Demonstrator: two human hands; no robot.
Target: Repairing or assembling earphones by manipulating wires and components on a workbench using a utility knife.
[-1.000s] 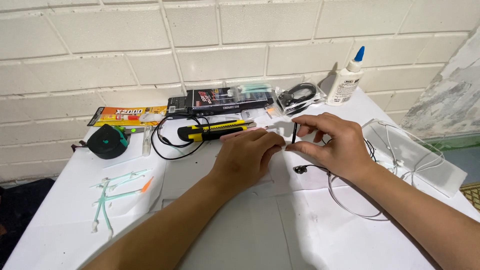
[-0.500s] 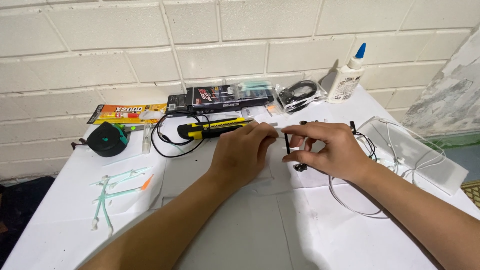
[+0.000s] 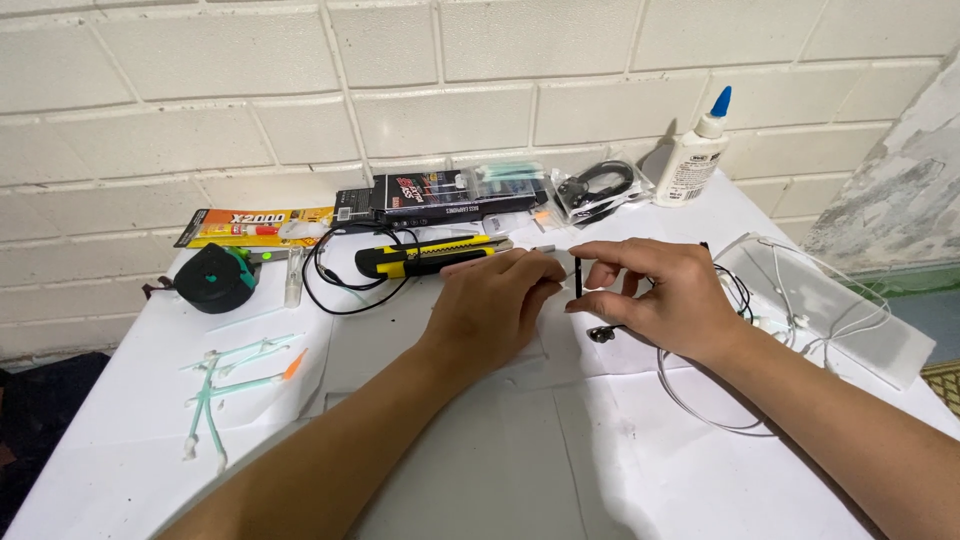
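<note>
On the white table [image 3: 480, 480] in front of the pale brick wall [image 3: 250, 90] we have both hands near the middle: our left hand [image 3: 495, 305] lies palm down with its fingers curled loosely on the paper, its fingertips next to the small black stick [image 3: 579, 277], and we cannot tell whether it grips anything; our right hand [image 3: 665, 295] pinches that stick between thumb and forefinger, the other fingers tucked under. It is a short thin black piece held just above the tabletop, between the two hands, with its long axis upright, one end pointing up toward the wall and the other down at the table. Just below it a small metal plug [image 3: 601, 334] lies on the paper, with a thin cable [image 3: 700, 405] looping away under our right wrist. As for containers, a clear plastic bag [image 3: 600, 190] by the wall holds a coiled black cable, a flat clear packet [image 3: 850, 310] at the right edge holds white earphone wires, and a black box [image 3: 430, 195] lies shut against the wall, its contents hidden. A white glue bottle [image 3: 693, 155] with a blue tip stands upright beside the bag. Beyond our left hand lies a yellow and black utility knife [image 3: 430, 256], lengthwise left to right, and further left a dark tape measure [image 3: 215, 277], an orange glue card [image 3: 255, 226] and some green-stemmed swabs [image 3: 235, 385]
</note>
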